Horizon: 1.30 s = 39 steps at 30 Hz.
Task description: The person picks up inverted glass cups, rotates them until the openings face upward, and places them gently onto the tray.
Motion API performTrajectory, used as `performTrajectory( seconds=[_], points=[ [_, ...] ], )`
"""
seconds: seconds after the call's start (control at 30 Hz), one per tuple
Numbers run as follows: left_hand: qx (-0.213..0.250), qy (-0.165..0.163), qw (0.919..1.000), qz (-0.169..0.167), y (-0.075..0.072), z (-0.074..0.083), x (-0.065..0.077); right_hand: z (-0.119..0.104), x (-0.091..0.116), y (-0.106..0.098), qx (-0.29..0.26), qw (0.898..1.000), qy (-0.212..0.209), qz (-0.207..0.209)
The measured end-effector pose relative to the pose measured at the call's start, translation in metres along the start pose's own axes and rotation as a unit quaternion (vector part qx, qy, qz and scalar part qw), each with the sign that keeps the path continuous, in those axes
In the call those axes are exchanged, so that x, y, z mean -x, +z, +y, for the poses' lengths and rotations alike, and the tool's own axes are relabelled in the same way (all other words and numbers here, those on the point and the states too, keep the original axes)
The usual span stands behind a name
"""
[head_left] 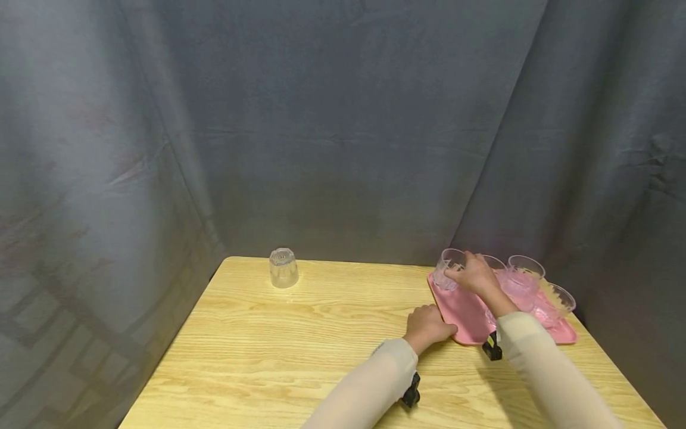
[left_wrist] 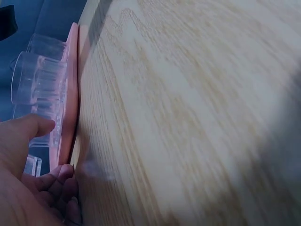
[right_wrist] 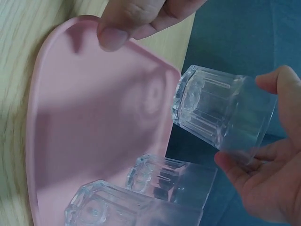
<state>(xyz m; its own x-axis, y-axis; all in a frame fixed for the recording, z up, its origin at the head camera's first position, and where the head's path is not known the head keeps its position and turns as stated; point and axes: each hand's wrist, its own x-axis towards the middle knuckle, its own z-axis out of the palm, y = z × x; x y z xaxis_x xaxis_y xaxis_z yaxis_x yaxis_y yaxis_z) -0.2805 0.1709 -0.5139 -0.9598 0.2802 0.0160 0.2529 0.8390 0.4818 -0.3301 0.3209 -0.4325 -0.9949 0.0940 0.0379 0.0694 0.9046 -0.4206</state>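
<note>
My right hand (head_left: 477,277) grips a clear tumbler (head_left: 449,268) near its rim, thumb on one side and fingers on the other. In the right wrist view this tumbler (right_wrist: 214,106) has its base over the far left corner of the pink tray (right_wrist: 94,113); whether it touches the tray I cannot tell. My left hand (head_left: 429,325) holds the tray's left edge, with the thumb (left_wrist: 40,125) over the rim and the other fingers curled low beside it. Several more clear tumblers (head_left: 525,268) stand upright on the tray's right part, partly hidden by my right arm.
An upside-down clear tumbler (head_left: 283,268) stands by the back edge of the wooden table (head_left: 257,357), left of the tray. Grey curtains (head_left: 332,149) hang behind and at both sides of the table.
</note>
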Motion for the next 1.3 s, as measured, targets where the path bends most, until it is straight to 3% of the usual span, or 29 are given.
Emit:
performTrajectory(
  seconds=[0.27,0.87,1.3],
  points=[
    [-0.017,-0.003,0.9997,0.015,0.005,0.0,-0.002,0.0,-0.003,0.007,0.004,1.0,0.007,-0.013],
    [-0.041,-0.031,0.9987,-0.004,0.008,0.001,-0.001,0.002,-0.007,0.017,0.019,1.0,0.013,-0.017],
    [-0.044,-0.029,0.9986,-0.012,0.005,0.001,0.001,0.002,-0.01,0.025,0.032,0.999,0.018,-0.023]
  ],
)
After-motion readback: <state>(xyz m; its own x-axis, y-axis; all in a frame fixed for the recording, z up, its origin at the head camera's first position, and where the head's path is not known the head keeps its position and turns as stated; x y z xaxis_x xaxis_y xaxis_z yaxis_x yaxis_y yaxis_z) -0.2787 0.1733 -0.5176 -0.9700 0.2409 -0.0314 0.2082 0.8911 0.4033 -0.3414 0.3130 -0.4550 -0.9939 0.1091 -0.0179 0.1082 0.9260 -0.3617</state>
